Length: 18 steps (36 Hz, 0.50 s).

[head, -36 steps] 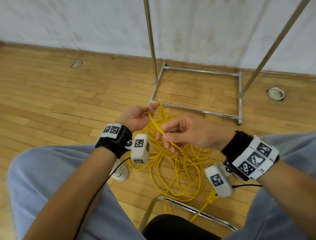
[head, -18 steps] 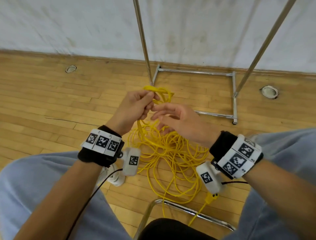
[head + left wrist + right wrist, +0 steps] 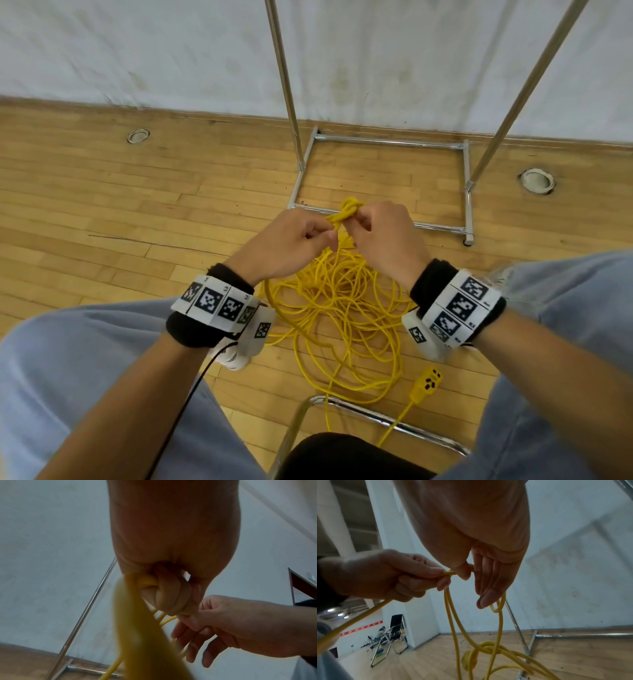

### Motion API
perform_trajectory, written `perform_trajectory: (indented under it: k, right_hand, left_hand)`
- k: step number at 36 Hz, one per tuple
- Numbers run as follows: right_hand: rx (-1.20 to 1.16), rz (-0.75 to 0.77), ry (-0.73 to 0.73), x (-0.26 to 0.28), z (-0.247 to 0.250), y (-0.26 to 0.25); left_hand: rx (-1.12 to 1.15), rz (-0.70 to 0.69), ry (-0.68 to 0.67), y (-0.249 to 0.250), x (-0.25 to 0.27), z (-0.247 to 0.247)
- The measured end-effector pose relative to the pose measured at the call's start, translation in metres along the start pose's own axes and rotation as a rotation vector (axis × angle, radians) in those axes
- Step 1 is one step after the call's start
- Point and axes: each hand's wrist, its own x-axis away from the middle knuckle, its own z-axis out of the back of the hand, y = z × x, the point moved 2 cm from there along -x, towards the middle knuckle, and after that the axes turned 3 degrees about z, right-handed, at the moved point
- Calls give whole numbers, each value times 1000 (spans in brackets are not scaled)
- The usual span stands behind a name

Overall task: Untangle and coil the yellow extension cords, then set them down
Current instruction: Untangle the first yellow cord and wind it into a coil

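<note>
A tangled yellow extension cord (image 3: pixel 337 308) lies in loose loops on the wooden floor between my knees. Its yellow socket end (image 3: pixel 427 383) rests near the chair frame. Both hands meet above the pile at a small knot of cord (image 3: pixel 350 209). My left hand (image 3: pixel 323 234) grips strands of it with curled fingers (image 3: pixel 171 596). My right hand (image 3: pixel 358 224) pinches a strand between thumb and fingers (image 3: pixel 485 577), with loops (image 3: pixel 453 615) hanging down from it. A second knot (image 3: pixel 488 647) hangs lower in the right wrist view.
A chrome garment-rack base (image 3: pixel 387 142) with two upright poles (image 3: pixel 284 82) stands just beyond the hands by the white wall. The chrome chair frame (image 3: pixel 363 413) is at the bottom centre. A white shoe (image 3: pixel 234 358) sits by the left wrist. Round floor sockets (image 3: pixel 536 181) are set in the wood.
My hands have come together on the knot. The right hand, loose-fingered half a second ago, now pinches the cord beside the left. The socket end has come into full view.
</note>
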Motion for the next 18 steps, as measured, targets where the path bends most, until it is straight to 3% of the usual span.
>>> perform_trajectory:
  k: [5, 9, 12, 18]
  right_hand:
    - [89, 64, 17, 2, 10, -11]
    - [341, 261, 119, 12, 22, -26]
    - [462, 358, 23, 12, 16, -22]
    - [490, 333, -106, 4, 5, -15]
  left_hand:
    - [25, 16, -20, -6, 2, 4]
    - [-50, -23, 26, -9, 3, 1]
    - [-81, -52, 25, -9, 5, -5]
    - [-175, -71, 45, -17, 2, -7]
